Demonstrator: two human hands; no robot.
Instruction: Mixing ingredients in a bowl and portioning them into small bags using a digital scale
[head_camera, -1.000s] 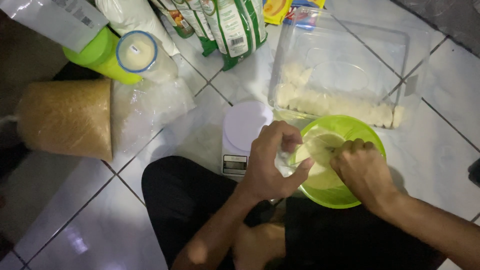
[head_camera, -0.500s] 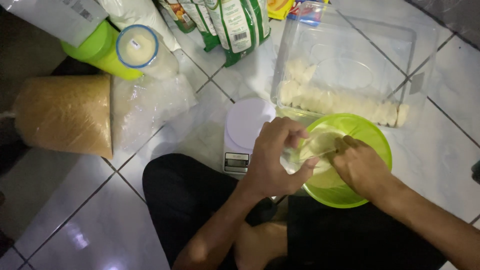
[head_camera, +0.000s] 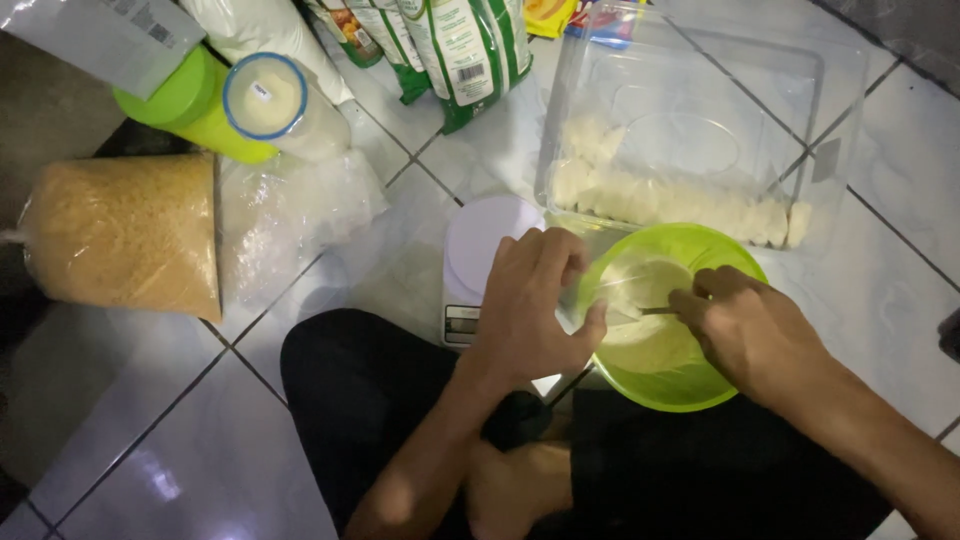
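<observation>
Two hands work over a green bowl: left hand fingers pinching a clear bag, right hand fingers gripping a spoon.

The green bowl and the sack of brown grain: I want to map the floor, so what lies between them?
In the head view, a white kitchen scale and a crumpled clear plastic bag lie between the green bowl and the grain sack.

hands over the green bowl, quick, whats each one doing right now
Left hand: curled shut on a small clear bag at the green bowl's rim.
Right hand: closed on a thin utensil inside the bowl, over the pale mixture.
</observation>
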